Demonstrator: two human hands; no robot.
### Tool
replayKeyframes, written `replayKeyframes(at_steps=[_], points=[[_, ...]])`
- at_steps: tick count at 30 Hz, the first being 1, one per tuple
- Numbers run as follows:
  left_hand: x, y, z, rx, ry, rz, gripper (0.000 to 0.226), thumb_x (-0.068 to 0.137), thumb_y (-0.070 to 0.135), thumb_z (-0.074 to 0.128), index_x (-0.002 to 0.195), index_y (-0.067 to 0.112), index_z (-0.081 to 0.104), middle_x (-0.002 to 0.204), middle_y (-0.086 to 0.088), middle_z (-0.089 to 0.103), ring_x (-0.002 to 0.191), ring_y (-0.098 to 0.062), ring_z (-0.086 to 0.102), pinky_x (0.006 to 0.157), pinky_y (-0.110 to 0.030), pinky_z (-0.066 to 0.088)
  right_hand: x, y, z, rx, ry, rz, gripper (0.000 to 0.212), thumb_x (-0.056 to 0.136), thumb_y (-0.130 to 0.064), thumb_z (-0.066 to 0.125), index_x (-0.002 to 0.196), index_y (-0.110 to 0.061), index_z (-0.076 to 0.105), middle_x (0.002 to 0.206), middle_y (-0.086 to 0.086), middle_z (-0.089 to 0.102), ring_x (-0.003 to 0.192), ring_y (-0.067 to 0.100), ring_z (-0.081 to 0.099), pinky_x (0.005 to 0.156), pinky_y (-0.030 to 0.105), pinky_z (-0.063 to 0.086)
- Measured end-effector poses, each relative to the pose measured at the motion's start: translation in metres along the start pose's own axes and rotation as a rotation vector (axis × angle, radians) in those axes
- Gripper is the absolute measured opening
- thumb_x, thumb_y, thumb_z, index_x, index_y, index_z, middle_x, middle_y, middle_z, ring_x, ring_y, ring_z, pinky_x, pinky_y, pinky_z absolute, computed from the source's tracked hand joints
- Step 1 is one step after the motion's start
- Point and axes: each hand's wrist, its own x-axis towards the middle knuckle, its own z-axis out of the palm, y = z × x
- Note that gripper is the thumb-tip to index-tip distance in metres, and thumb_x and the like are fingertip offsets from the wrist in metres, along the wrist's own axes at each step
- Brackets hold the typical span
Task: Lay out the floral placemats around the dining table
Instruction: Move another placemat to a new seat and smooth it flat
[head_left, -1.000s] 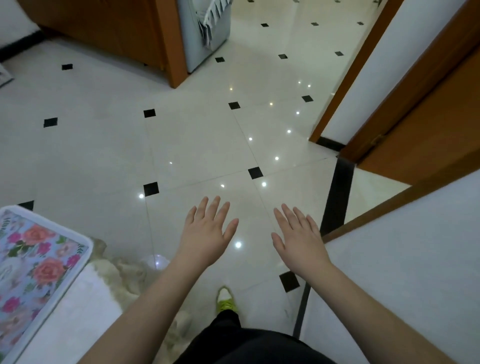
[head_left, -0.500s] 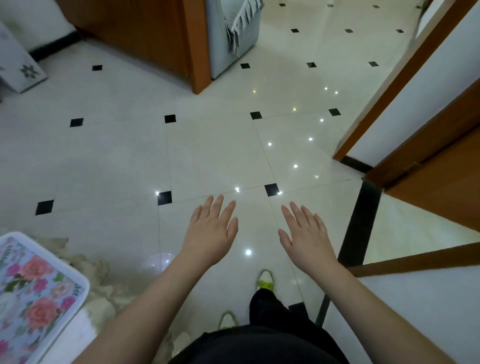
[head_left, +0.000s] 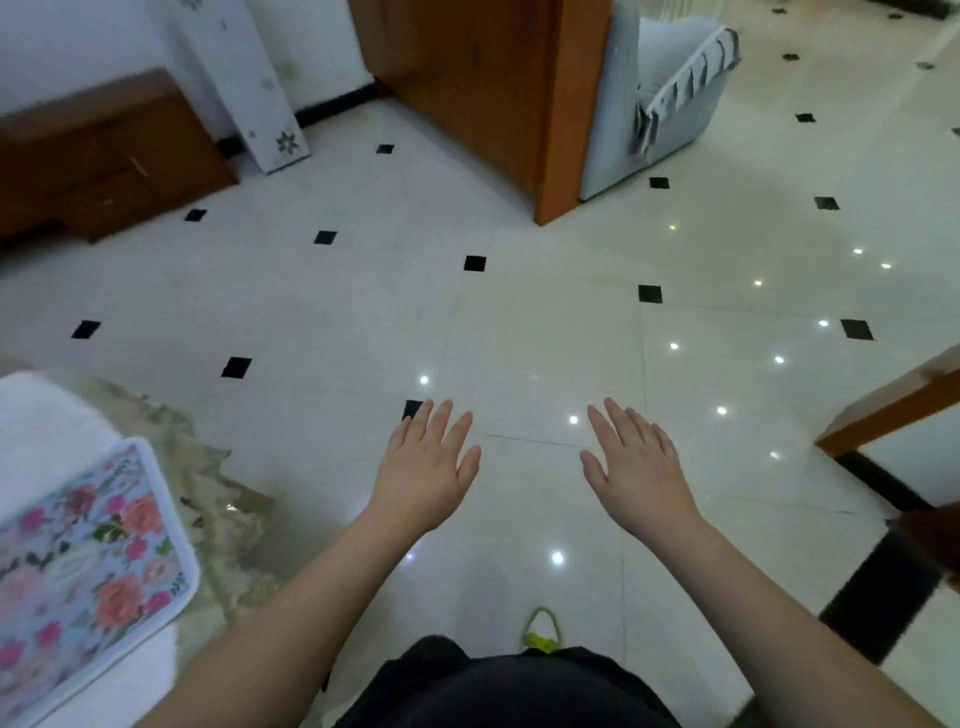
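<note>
view swung left, floral placemat (head_left: 88, 561) nearer | left hand (head_left: 426, 467) flat, spread, empty | right hand (head_left: 639, 467) same

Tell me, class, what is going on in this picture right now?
A person stands on a tiled floor with both bare hands held out, palms down. The left hand and right hand have straight fingers and hold nothing. One floral placemat lies on the white surface at the lower left, untouched. A green shoe shows below.
</note>
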Motion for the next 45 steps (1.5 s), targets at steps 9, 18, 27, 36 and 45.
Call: replayKeyframes(at_steps=[9,18,27,36,45], points=[[-0.017,-0.055,-0.01,-0.059,0.048,-0.289,0.06,0.103,0.051,0.018,0.158,0.028,0.016,0.166,0.001,0.011,0.153,-0.025,0.003,0.122,-0.042,0.003,0.08,-0.077,-0.001,-0.046,-0.061,-0.297,0.06,0.104,-0.046,0.025,0.158,-0.025,0.009,0.166,0.0,0.005,0.152,0.023,0.004,0.122,0.04,0.003],[-0.037,-0.148,-0.002,-0.139,0.13,-0.507,0.058,0.102,0.051,0.021,0.156,0.029,0.024,0.164,-0.001,0.021,0.152,-0.023,0.011,0.122,-0.041,0.004,0.138,-0.193,0.012,-0.105,-0.092,-0.52,0.06,0.104,-0.046,0.025,0.158,-0.025,0.008,0.166,-0.001,0.004,0.152,0.022,0.003,0.121,0.039,0.001],[-0.059,-0.257,-0.012,-0.193,0.219,-0.639,0.057,0.103,0.047,0.024,0.156,0.028,0.022,0.164,-0.001,0.022,0.152,-0.022,0.011,0.122,-0.039,0.001,0.181,-0.346,0.031,-0.143,-0.122,-0.719,0.061,0.103,-0.047,0.029,0.157,-0.025,0.012,0.166,-0.001,0.008,0.152,0.023,0.005,0.121,0.04,0.004],[-0.103,-0.342,-0.001,-0.226,0.2,-0.875,0.058,0.104,0.048,0.021,0.158,0.026,0.016,0.166,-0.004,0.014,0.153,-0.023,0.004,0.121,-0.039,-0.004,0.185,-0.473,0.056,-0.23,-0.148,-0.979,0.061,0.103,-0.048,0.026,0.157,-0.027,0.009,0.166,-0.002,0.006,0.152,0.021,0.003,0.121,0.038,0.002],[-0.123,-0.376,0.014,-0.335,0.241,-1.15,0.059,0.103,0.049,0.023,0.158,0.029,0.016,0.165,-0.003,0.016,0.153,-0.023,0.005,0.121,-0.04,-0.006,0.195,-0.572,0.082,-0.272,-0.254,-1.277,0.061,0.102,-0.048,0.028,0.157,-0.025,0.013,0.166,0.001,0.009,0.152,0.023,0.006,0.121,0.04,0.004]])
